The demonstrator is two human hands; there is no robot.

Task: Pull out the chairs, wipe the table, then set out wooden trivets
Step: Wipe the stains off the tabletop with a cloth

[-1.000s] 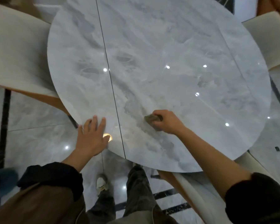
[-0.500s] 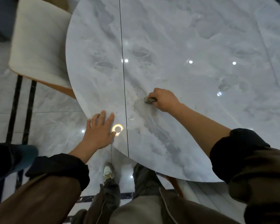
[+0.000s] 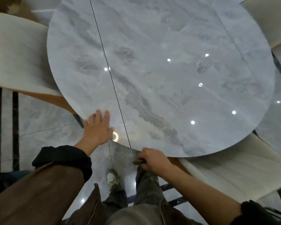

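**Table wipe: rag at the near rim**

Risk (judged): the right hand [image 3: 154, 159] works at the very rim of the table [image 3: 169, 78]. A stroke that runs off the edge could sweep dirt onto the floor [image 3: 39, 119] or skip the rim. The bracing palm may also smear the glossy top.

- Right hand: fingers curled tight round a small dark rag [image 3: 138, 161], at the near edge.
- Left hand [image 3: 98, 129]: fingers straight and spread, palm flat on the near-left edge, holding nothing.
- Table: round, marble-look, with a seam left of centre.
- Left chair [image 3: 15, 54]: seat partly under the top.
- Near-right chair [image 3: 234, 168] and far-right chair [image 3: 266, 21]: beside the rim.
- Wooden trivets: none in view.
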